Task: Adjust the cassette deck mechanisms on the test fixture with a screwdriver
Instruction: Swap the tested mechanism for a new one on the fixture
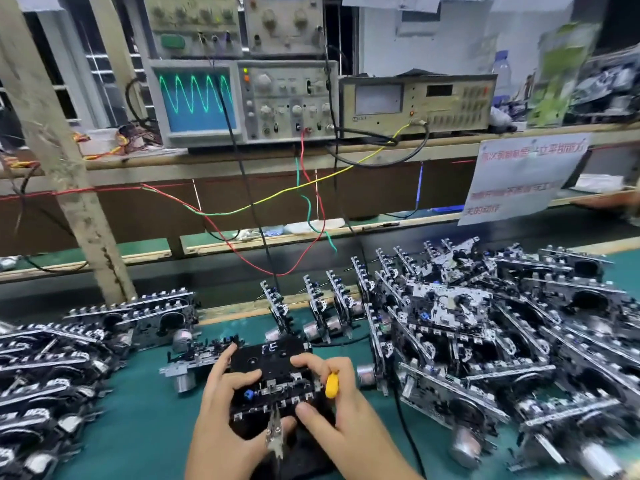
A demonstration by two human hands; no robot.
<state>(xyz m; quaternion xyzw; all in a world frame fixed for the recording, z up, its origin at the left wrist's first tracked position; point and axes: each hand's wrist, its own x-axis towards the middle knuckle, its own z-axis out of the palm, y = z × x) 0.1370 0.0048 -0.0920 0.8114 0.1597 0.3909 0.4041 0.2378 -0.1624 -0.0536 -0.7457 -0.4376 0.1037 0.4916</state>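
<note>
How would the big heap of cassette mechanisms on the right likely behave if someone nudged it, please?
The heap of mechanisms would probably shift or slide unevenly, since the units lie stacked at mixed angles. Their metal frames and motor cans suggest stiff, fairly heavy pieces. Protruding tabs and levers may snag together, so pulling one could drag its neighbours.

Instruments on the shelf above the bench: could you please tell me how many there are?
4. An oscilloscope showing a green wave sits left of centre, a meter unit stands to its right, and two more instruments are stacked on the oscilloscope. Others may lie outside the view.
</note>
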